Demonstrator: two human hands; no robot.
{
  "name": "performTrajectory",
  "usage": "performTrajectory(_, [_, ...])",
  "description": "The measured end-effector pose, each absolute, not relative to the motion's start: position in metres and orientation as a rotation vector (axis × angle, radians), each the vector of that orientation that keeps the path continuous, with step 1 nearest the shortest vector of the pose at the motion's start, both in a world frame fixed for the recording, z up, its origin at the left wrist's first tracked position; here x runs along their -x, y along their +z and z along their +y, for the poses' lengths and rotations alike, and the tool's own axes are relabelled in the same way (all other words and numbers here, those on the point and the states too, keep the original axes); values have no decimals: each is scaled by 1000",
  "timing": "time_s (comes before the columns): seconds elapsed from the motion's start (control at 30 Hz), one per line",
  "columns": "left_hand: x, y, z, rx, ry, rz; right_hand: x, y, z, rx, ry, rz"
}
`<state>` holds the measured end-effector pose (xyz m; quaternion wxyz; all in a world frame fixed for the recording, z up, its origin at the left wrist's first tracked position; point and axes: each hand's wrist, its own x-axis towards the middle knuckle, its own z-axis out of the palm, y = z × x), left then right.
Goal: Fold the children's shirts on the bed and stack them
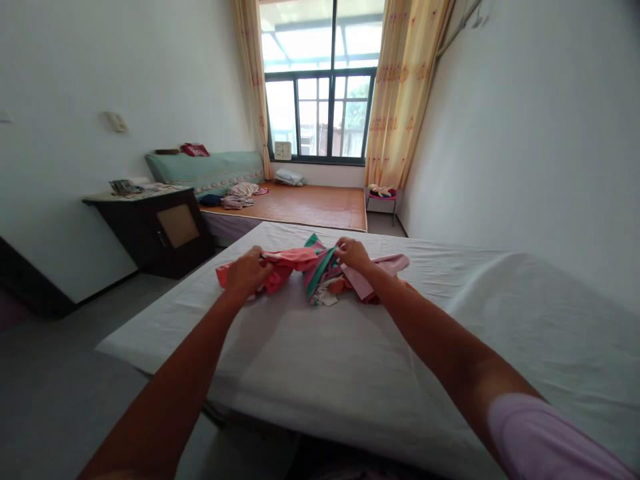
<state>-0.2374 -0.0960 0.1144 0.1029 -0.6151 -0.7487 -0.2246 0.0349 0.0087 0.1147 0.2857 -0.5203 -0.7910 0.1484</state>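
Observation:
On a white-sheeted bed lies a small heap of clothes. My left hand (pixel 247 272) is closed on a coral-red garment (pixel 295 259), which stretches from it towards the middle of the heap. Fingertips pinched, my right hand (pixel 353 253) grips the edge of a green-and-pink garment (pixel 320 270). Below that edge a whitish piece of cloth (pixel 327 295) pokes out. A pale pink garment (pixel 395 265) lies partly under my right forearm, with darker red cloth beneath it. Where one garment ends and another begins is hard to make out.
The white sheet (pixel 300 360) spreads around the heap. Beyond it stands a bed with a brown mat (pixel 315 203) and some clothes (pixel 240 197). A dark cabinet (pixel 145 230) is at the left, a small stool (pixel 381 195) by the curtain, and a wall at the right.

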Motion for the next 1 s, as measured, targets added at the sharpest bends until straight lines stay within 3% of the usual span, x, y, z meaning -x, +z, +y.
performTrajectory(0.07, [266, 129, -92, 1597, -890, -2276, -40, 149, 24, 1203, 673, -1708])
performTrajectory(0.17, [283, 131, -91, 1545, -1034, -2281, -51, 201, 44, 797, 701, -1354])
performTrajectory(0.33, [268, 106, -92, 1942, -798, -2192, -73, 224, 58, 768, 711, -1571])
performTrajectory(0.47, [265, 103, -93, 1918, -337, -2169, -99, 216, 62, 944, 316, -1373])
performTrajectory(0.57, [268, 112, -93, 1860, -239, -2190, -110, 208, 56, 967, -7, -1307])
performTrajectory(0.63, [267, 123, -94, 1900, -463, -2143, -106, 198, 43, 979, -118, -1416])
performTrajectory(0.83, [252, 166, -90, 1701, -1854, -1752, -39, 151, -8, 1050, -308, -2034])
performTrajectory(0.9, [249, 169, -87, 1654, -2041, -1670, -10, 135, -20, 952, -241, -2411])
performTrajectory(1.0, [248, 151, -83, 1787, -2013, -1767, 25, 111, -30, 917, -52, -2834])
